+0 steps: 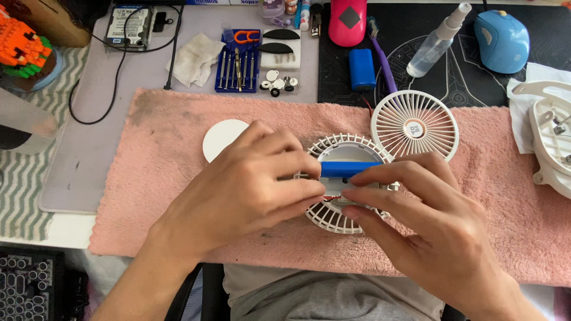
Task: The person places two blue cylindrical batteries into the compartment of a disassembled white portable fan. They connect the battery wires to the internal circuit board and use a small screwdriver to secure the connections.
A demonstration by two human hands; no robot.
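From the head view, the left hand (250,184) and the right hand (416,214) met over a white round fan housing (333,217) that lay on a pink towel (148,196), just in front of the person's body. A blue cylindrical cell (348,169) lay across the top of that housing with its long axis running left to right, so one end pointed at each hand. The left hand's fingertips (312,172) were curled nearly closed and pressed against the cell's left end and the parts just below it, while the right hand's index finger (386,173) lay along the cell's right end, its other fingers bent close onto the housing beneath; a short red wire (331,197) showed between the two sets of fingertips. Both hands were equally near the cell, touching it from opposite ends, though whether either truly pinched it could not be told. A white fan grille (414,125) lay just beyond the housing to the right, touching or nearly touching its rim, and a white round disc (223,138) lay just past the left hand. Open towel remained on the near side and to the far left. A second blue cell (361,69) and a blue tray of small screwdrivers (238,62) sat well apart, beyond the towel's far edge.
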